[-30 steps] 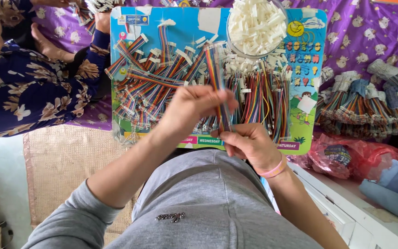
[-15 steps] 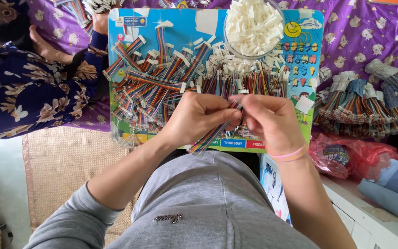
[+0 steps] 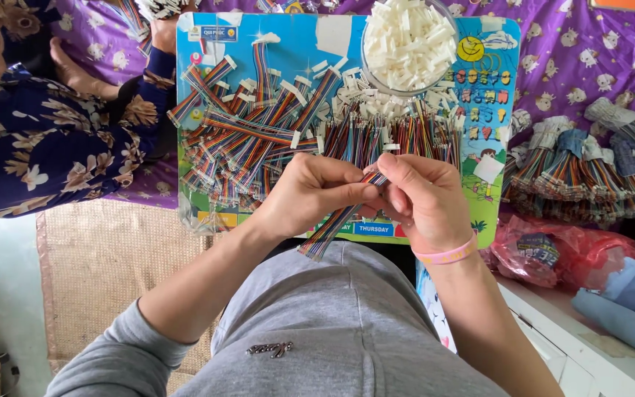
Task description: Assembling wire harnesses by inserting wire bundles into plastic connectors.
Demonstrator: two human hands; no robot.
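The left hand and right hand meet above the lap, both pinched on one rainbow ribbon cable, its tail drooping toward the grey shirt; it looks light, limp and thin-wired, so gripping near its upper end seems safest; the colourful board lies beyond.

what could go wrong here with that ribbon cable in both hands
The left hand and right hand pinch one rainbow ribbon cable at its top end, so the long free tail could swing and slip from the grip. The bowl of white connectors sits at the far edge of the colourful board, where a reach over the cable pile might tip it.
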